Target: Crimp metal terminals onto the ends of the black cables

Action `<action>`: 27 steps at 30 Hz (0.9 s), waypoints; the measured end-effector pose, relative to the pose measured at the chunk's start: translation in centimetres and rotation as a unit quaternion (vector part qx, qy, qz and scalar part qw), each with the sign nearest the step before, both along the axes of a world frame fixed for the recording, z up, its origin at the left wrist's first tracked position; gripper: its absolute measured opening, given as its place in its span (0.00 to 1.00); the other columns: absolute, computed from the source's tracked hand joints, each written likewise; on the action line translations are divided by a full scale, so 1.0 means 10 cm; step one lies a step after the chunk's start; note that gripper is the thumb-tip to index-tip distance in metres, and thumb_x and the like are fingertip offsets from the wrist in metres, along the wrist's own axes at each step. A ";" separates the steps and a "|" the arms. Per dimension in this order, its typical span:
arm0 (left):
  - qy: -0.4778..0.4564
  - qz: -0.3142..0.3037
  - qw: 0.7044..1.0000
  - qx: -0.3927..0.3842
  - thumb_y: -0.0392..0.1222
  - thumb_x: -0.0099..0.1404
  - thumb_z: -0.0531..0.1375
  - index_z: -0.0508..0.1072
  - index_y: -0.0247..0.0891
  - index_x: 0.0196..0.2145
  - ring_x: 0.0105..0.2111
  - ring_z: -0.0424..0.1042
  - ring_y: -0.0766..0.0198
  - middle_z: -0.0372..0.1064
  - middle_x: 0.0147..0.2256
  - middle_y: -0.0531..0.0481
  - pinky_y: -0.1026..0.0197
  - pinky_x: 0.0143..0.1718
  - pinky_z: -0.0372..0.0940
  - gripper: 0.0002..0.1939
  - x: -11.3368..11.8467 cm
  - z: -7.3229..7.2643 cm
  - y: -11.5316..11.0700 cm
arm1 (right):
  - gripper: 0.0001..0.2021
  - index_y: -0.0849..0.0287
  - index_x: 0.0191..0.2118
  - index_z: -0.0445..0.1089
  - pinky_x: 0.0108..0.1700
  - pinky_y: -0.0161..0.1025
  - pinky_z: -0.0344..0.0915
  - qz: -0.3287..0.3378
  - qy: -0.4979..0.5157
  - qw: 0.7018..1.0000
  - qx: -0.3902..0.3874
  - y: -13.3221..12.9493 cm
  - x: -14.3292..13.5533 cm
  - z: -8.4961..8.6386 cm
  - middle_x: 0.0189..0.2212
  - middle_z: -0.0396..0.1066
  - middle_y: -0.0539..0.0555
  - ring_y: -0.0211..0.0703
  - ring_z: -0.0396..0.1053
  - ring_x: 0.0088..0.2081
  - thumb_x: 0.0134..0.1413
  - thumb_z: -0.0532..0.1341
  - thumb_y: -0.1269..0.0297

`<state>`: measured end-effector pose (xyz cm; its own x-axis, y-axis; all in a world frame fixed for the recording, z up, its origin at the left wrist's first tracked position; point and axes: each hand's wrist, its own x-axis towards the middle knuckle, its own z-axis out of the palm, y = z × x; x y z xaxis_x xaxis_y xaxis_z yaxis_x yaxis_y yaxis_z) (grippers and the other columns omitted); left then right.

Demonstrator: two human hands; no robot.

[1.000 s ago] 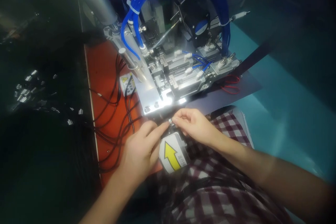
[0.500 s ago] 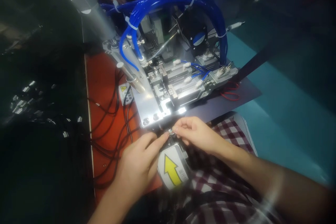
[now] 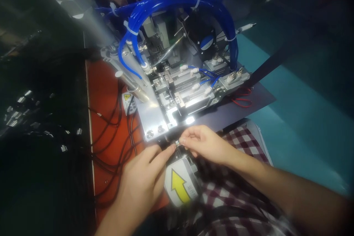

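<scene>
At six o'clock from the machine (image 3: 199, 97), the right grip (image 3: 206, 143) pinches a shiny part (image 3: 177, 142), but about the left grip (image 3: 142, 173) I cannot tell.

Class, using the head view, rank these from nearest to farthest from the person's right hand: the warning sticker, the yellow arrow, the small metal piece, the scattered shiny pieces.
1. Small metal piece: at the fingertips of the right hand.
2. Yellow arrow: lower in the view.
3. Warning sticker: upper left of the hand.
4. Scattered shiny pieces: far left.
</scene>
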<state>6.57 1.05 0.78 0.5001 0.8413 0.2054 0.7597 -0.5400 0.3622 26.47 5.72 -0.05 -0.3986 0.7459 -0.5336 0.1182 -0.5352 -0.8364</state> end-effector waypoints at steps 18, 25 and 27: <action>0.018 -0.011 1.000 0.006 0.31 0.65 0.51 0.74 0.35 0.46 0.26 0.66 0.66 0.65 0.28 0.49 0.66 0.25 0.63 0.16 0.00 0.01 0.03 | 0.06 0.63 0.30 0.68 0.24 0.30 0.59 -0.032 -0.009 0.997 0.064 -0.13 0.04 -0.04 0.22 0.64 0.46 0.30 0.61 0.21 0.55 0.60 0.66; 0.009 -0.017 1.000 0.002 0.31 0.66 0.51 0.74 0.36 0.47 0.26 0.66 0.67 0.66 0.29 0.49 0.66 0.25 0.63 0.16 0.00 0.02 0.04 | 0.06 0.61 0.30 0.66 0.22 0.30 0.56 -0.041 -0.006 0.996 0.075 -0.22 0.01 -0.11 0.18 0.59 0.44 0.31 0.59 0.20 0.56 0.58 0.65; 0.006 -0.015 1.000 0.001 0.31 0.66 0.51 0.74 0.37 0.46 0.26 0.66 0.67 0.66 0.28 0.50 0.67 0.25 0.63 0.16 0.01 0.02 0.03 | 0.05 0.60 0.31 0.65 0.22 0.31 0.55 -0.029 -0.017 0.994 0.105 -0.22 0.01 -0.13 0.18 0.58 0.43 0.32 0.59 0.20 0.56 0.58 0.65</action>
